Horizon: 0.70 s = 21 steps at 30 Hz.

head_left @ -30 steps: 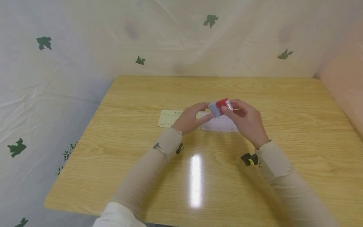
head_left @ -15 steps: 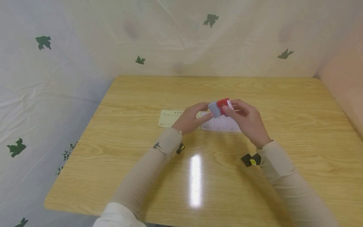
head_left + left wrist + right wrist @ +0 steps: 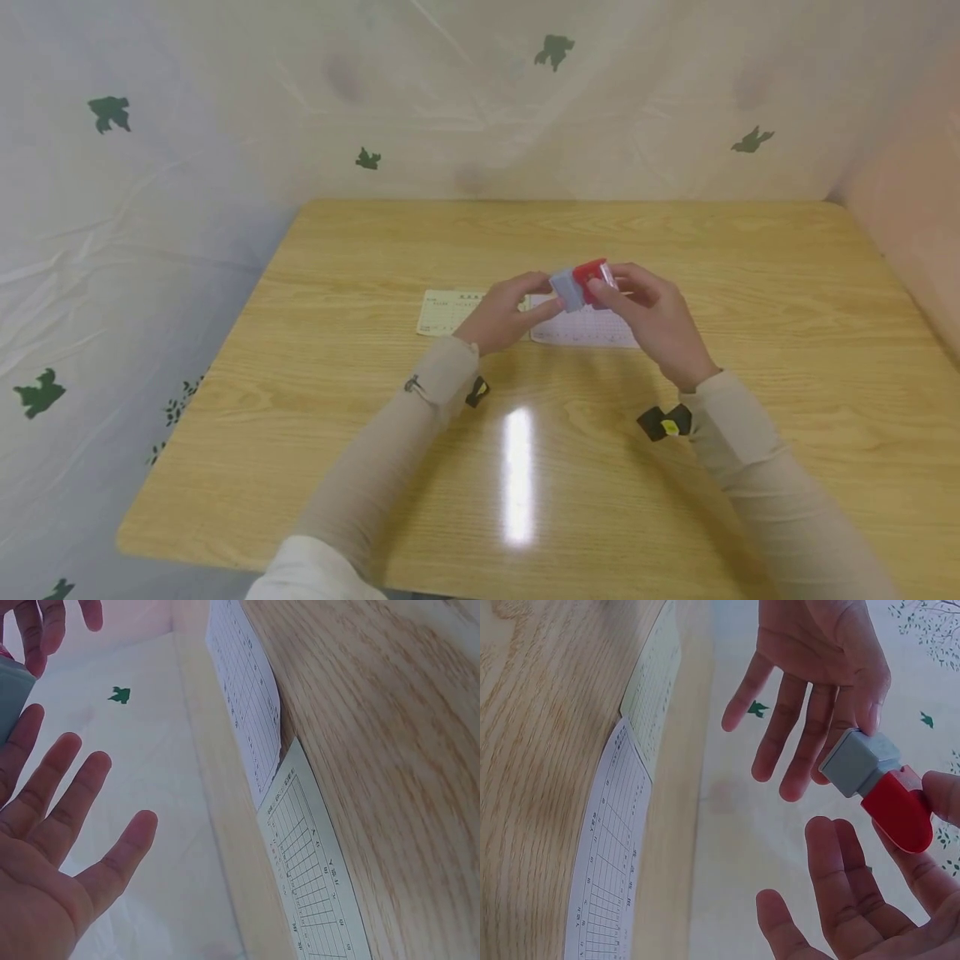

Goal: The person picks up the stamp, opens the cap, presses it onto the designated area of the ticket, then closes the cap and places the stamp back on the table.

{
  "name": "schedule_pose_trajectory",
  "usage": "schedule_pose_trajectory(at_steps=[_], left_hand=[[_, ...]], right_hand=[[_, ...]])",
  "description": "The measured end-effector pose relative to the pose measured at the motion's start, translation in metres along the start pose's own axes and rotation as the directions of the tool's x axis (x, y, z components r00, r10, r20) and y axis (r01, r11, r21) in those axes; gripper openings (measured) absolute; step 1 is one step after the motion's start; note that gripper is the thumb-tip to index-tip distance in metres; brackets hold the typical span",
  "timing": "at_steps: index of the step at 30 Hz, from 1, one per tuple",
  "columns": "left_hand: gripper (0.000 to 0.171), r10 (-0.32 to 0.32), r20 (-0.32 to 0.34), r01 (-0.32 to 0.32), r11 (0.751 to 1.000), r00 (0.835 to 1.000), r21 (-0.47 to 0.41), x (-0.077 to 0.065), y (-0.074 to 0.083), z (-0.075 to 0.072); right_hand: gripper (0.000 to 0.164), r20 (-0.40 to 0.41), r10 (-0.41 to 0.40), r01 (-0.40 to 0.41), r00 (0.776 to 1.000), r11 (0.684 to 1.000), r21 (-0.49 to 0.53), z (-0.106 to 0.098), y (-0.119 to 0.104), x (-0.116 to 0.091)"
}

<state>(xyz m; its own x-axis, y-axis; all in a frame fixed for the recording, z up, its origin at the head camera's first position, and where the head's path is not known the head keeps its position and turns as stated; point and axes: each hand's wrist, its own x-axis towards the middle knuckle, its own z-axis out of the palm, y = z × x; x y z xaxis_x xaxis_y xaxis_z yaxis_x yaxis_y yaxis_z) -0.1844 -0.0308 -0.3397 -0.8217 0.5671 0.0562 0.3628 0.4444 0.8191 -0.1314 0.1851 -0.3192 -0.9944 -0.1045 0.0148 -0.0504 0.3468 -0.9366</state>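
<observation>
A small stamp with a red handle [image 3: 898, 813] and a grey block-shaped cap [image 3: 859, 761] is held above the table, tilted between both hands. My left hand [image 3: 504, 314] pinches the grey cap between thumb and index finger; its other fingers spread loosely, as the left wrist view shows. On the red end, my right hand [image 3: 654, 321] has thumb and forefinger pinching, with the remaining fingers extended below. The cap and the red part still join at a narrower grey neck. Beneath the hands lie a pale yellow printed form [image 3: 441, 313] and a white printed form [image 3: 581, 328], side by side.
The wooden table [image 3: 360, 467] has a bright light reflection [image 3: 517, 475] near its front. Hanging white sheeting [image 3: 450, 100] with green bird shapes encloses the back and left side. The white form's edge curls up slightly in the left wrist view.
My right hand has shifted very slightly to the right with the red end, and a little more of the red shows. The left hand stays nearly still on the cap.
</observation>
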Motion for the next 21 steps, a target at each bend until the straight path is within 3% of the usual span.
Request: schedule_pose_trajectory(at_steps=[15,21], left_hand=[[0.038,-0.028,0.007,0.028,0.997,1.0,-0.071,0.0,0.0028,-0.002],[0.034,-0.001,0.013,0.002,0.997,1.0,-0.081,0.0005,0.0021,-0.0025]], right_hand=[[0.051,0.023,0.011,-0.012,1.0,0.999,0.051,-0.0025,-0.0009,-0.0002],[0.052,0.019,0.025,-0.026,0.999,0.999,0.042,-0.0029,-0.0013,-0.0001]])
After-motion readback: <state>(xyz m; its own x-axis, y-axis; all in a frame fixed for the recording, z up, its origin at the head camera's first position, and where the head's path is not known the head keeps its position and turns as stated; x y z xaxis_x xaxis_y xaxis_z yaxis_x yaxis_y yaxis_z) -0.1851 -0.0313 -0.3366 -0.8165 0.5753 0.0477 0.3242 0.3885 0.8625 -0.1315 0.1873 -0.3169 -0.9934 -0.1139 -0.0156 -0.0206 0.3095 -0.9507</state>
